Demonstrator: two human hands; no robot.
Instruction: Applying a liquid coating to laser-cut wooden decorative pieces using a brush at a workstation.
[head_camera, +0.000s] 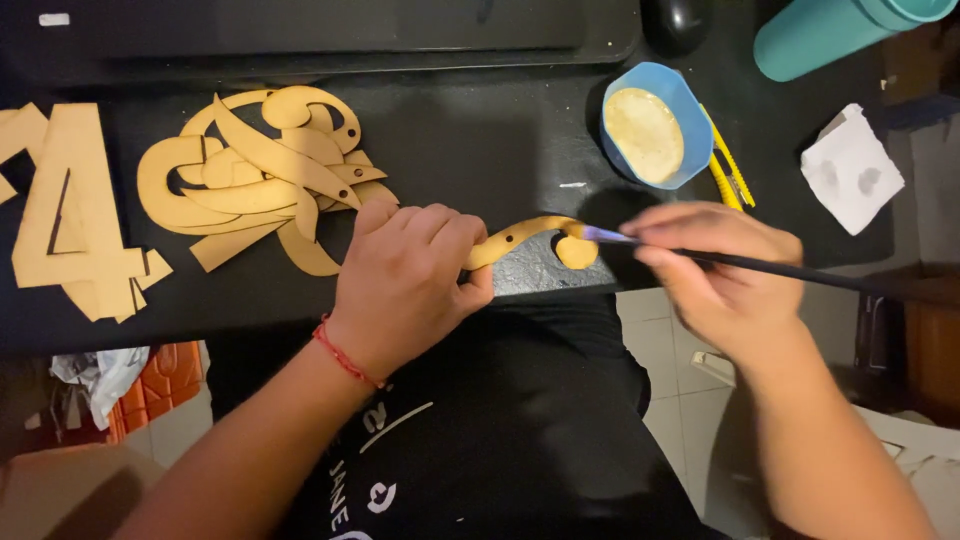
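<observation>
I see a black table (480, 150) bearing a pile of wooden cutouts (265, 175). My left hand (405, 285) grips a curved wooden piece (530, 240) at the table's near edge. My right hand (715, 270) pinches a paintbrush (760, 265), tip touching the piece, below a blue bowl (655, 135).

The scene is being lit dimly and warmly from above. Detail is being swallowed on the black tabletop (480, 150). Beside the blue bowl (655, 125), a dark shadow is being cast. Below that bowl, the right hand (725, 275) and paintbrush (770, 265) are being smeared by motion blur. Lines are being bent slightly toward the corners.
</observation>
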